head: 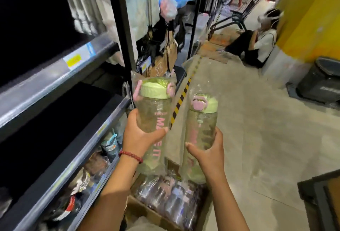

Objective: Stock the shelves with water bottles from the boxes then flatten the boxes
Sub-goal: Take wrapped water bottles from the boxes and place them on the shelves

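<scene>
I hold two clear water bottles with green lids and pink handles, each in a plastic wrapper. My left hand point(139, 135), with a red bead bracelet on the wrist, grips the left bottle point(153, 109) around its middle. My right hand point(207, 149) grips the right bottle point(201, 125) from the side. Both bottles are upright in the air above an open cardboard box point(147, 212) on the floor, which holds several wrapped purple bottles point(171, 197). The dark metal shelves point(55, 76) stand just to the left; the middle shelf looks dark and bare.
The lowest shelf point(77, 184) holds several wrapped items. Bags hang on a rack point(147, 9) further down the aisle. A person point(261, 41) sits on the floor by a yellow pillar point(312, 19). A dark bin point(322, 81) stands at the right, another box edge point(323, 203) at bottom right.
</scene>
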`<state>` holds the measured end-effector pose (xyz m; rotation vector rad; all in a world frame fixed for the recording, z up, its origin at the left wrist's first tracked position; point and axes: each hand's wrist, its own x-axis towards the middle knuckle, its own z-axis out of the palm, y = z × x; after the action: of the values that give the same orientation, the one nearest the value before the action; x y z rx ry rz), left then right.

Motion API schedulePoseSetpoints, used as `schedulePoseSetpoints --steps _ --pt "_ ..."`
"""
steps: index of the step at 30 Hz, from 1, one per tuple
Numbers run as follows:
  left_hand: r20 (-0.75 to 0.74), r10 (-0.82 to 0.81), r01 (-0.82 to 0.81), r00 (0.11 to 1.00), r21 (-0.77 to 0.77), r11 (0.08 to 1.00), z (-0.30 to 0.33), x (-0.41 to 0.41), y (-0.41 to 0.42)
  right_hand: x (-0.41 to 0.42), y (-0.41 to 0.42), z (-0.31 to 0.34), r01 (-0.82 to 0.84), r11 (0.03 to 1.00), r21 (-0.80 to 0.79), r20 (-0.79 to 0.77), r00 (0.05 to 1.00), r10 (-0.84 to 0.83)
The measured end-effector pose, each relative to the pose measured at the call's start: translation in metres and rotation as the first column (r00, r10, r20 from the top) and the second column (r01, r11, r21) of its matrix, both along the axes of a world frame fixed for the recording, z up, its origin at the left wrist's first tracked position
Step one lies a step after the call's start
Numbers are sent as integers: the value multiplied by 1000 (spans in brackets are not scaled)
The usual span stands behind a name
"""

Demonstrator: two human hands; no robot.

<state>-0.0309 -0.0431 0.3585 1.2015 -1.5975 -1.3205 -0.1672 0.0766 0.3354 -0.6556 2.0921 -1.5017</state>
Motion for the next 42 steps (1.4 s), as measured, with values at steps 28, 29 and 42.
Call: schedulePoseSetpoints --steps 28,29,42 --pt "77 918 -921 388 2 389 -15 158 221 109 27 -23 -863 504 34 15 505 863" --pt "79 930 -934 358 3 359 -16 166 228 118 28 -23 -877 480 38 12 480 877" --pt "172 967 -980 190 90 177 -36 275 288 255 63 -37 -935 328 134 159 347 924"
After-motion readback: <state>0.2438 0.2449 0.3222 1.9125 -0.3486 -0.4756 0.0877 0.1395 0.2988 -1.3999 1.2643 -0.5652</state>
